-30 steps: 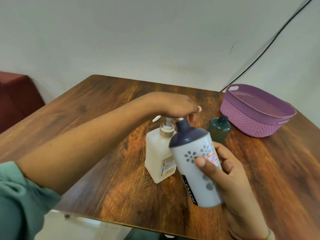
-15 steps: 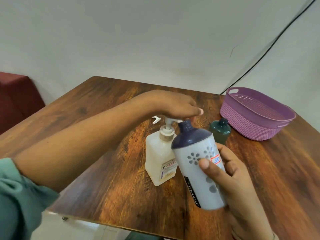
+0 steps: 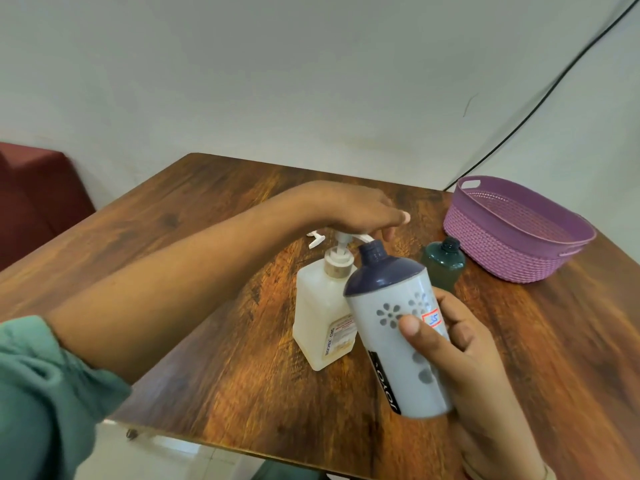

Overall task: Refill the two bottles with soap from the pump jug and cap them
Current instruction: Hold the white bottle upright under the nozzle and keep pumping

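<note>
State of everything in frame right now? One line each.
pump jug, upright on table, pump head under left hand.
white bottle, uncapped, held tilted, mouth at the jug's spout.
green bottle, upright on table; capped or not unclear.
purple basket, upright on table.
left hand, fingers straight, resting on pump head.
right hand, gripping white bottle.

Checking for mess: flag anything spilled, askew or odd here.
No spill shows. A small white piece lies loose on the table behind the pump jug; I cannot tell what it is. The white bottle tilts only because the right hand holds it.
</note>
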